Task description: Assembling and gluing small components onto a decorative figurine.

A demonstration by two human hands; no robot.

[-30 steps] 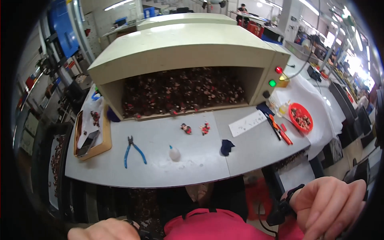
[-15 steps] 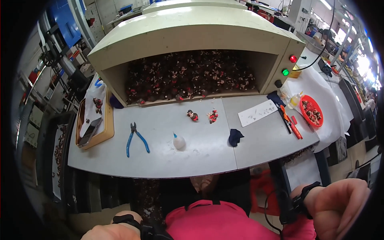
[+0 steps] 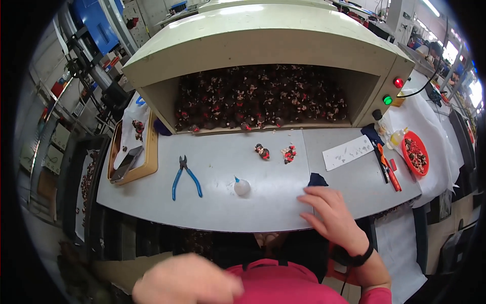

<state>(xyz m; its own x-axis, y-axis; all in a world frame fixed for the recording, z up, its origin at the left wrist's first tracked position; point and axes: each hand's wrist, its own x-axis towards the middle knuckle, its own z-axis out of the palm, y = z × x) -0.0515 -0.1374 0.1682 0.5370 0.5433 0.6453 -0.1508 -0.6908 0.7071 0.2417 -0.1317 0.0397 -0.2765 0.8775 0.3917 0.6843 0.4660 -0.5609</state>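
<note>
My right hand (image 3: 330, 215) is over the front edge of the white table (image 3: 223, 215), fingers apart, with nothing visible in it. Just beyond its fingers lies a dark blue cloth (image 3: 317, 179), partly hidden by the hand. Low in the view, in front of my pink top, my left hand (image 3: 187, 278) is smeared by motion and its fingers cannot be made out. A small squeeze bottle (image 3: 242, 187) with a blue tip stands mid-table. Left of it lie blue-handled cutting pliers (image 3: 186, 178), jaws pointing away. Farther back sit small dark-and-red figures (image 3: 262, 151) and a little pile of red and pale pieces (image 3: 289, 154).
A cream metal box (image 3: 263, 48), open in front and heaped with dark small pieces, spans the back. At left stands a tan tray (image 3: 147, 166) with a phone (image 3: 126, 164). A white card (image 3: 347, 152), orange-red tools (image 3: 393, 175) and a red bowl (image 3: 416, 154) lie at right.
My right hand has swung in from the lower right to the table's edge by the cloth. My left hand has risen and moved right. The whole view has shifted slightly.
</note>
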